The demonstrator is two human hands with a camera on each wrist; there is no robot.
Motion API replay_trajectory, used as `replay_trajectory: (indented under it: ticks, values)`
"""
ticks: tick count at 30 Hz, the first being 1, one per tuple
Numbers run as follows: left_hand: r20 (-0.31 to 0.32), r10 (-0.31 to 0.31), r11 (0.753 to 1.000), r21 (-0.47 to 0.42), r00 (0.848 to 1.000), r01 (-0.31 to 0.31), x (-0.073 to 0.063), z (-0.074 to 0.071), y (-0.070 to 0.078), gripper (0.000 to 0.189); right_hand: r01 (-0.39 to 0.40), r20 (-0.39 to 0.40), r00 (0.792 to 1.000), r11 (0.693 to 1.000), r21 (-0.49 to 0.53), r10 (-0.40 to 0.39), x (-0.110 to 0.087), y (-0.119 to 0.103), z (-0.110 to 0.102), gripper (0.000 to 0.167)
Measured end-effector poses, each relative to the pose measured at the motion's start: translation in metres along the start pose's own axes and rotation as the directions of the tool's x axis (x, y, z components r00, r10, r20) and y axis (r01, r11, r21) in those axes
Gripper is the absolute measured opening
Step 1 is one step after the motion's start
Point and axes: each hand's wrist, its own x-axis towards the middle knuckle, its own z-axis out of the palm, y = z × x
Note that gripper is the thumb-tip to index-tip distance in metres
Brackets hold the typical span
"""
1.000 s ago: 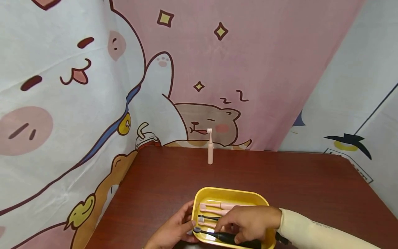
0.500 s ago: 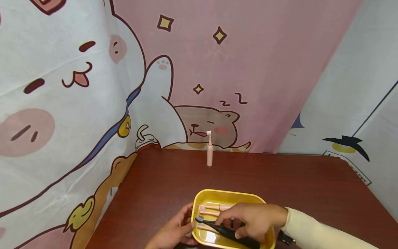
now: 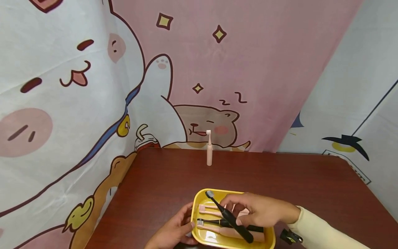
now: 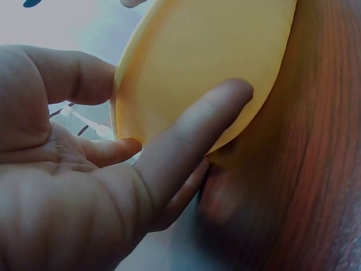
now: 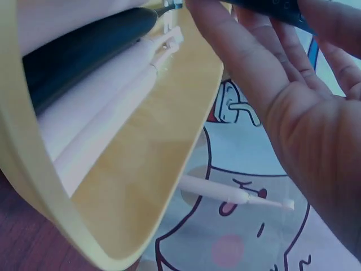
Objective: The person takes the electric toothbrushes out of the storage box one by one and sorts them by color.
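My right hand (image 3: 259, 209) pinches a black electric toothbrush (image 3: 230, 219) by its handle, tilted over the yellow tray (image 3: 224, 190), bristle head pointing up and left. In the right wrist view the held black toothbrush (image 5: 273, 10) shows at the top edge, between thumb and fingers. Below it in the tray lie another black toothbrush (image 3: 212, 222), a pink one (image 3: 228, 232) nearest me, and two pink ones (image 3: 209, 212) toward the far side, partly hidden by the hand. My left hand (image 3: 174, 226) holds the tray's left end, its fingers against the outer wall (image 4: 197, 62).
A pink electric toothbrush (image 3: 209, 155) stands upright near the back edge of the dark red-brown table (image 3: 161, 183). Behind the table and along its left side hangs a cartoon-printed cloth (image 3: 264, 69). A small black device (image 3: 290, 237) sits at the right wrist.
My right hand has lifted the black toothbrush from the near side of the tray and swung its head upward and away, uncovering the pink toothbrush beneath. My left hand stays at the tray.
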Motion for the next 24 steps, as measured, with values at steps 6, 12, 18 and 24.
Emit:
replay_trajectory:
  ticks: [6,12,18,24]
  values:
    - [-0.004,-0.009,1.0,-0.004,1.0,0.009,0.0,0.0,0.001,0.068,0.06,-0.065,0.996,0.997,0.051,-0.057,-0.007,0.0,-0.005,0.047]
    - [-0.007,-0.026,1.0,-0.006,1.0,0.026,0.0,0.001,0.003,0.068,0.065,-0.18,0.982,0.998,0.011,-0.062,-0.018,0.001,-0.011,0.047]
    - [0.0,-0.025,1.0,-0.007,1.0,0.025,-0.001,0.0,0.002,0.068,0.152,-0.328,0.931,0.988,-0.04,-0.157,-0.032,0.002,-0.021,0.045]
    - [0.002,-0.029,1.0,-0.008,1.0,0.029,0.0,-0.001,0.001,0.067,0.19,-0.469,0.859,0.978,-0.082,-0.206,-0.041,0.01,-0.034,0.048]
